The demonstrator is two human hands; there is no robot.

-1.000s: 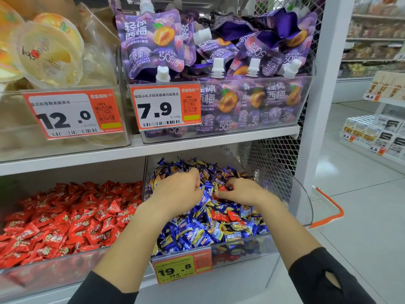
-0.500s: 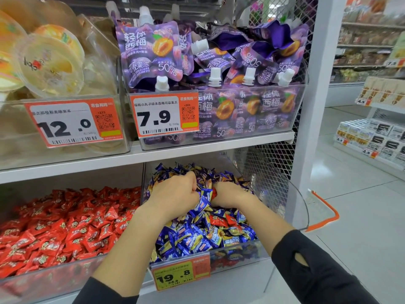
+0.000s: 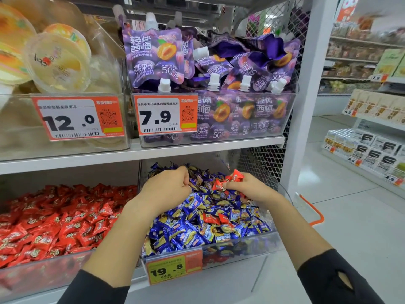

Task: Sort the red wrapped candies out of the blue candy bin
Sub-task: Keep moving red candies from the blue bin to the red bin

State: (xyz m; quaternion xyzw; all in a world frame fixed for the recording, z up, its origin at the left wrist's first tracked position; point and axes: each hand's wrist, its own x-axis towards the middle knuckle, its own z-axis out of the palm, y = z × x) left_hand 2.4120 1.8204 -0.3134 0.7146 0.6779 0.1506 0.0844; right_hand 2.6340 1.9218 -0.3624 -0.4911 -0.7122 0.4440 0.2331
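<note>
The right hand [image 3: 247, 186] pinches a few red wrapped candies [image 3: 228, 182] just above the blue candy bin [image 3: 241, 242]; the red candy bin [image 3: 43, 270] lies well to its left, past the left hand [image 3: 168, 189], curled in the blue pile, contents unclear; more red strays [image 3: 213, 218] sit just nearer the body

The blue candy bin [image 3: 241, 244] is a clear plastic tub on the lower shelf, heaped with blue-and-yellow wrapped candies [image 3: 192, 229]. Red wrapped candies [image 3: 229, 182] with twisted ends sit bunched at the back right of the heap, held up in the right hand [image 3: 249, 187]. A few more red ones [image 3: 215, 218] lie among the blue wrappers near the middle right of the pile. Just beside it to the left, a second clear bin [image 3: 43, 275] holds only red candies [image 3: 54, 220]
</note>
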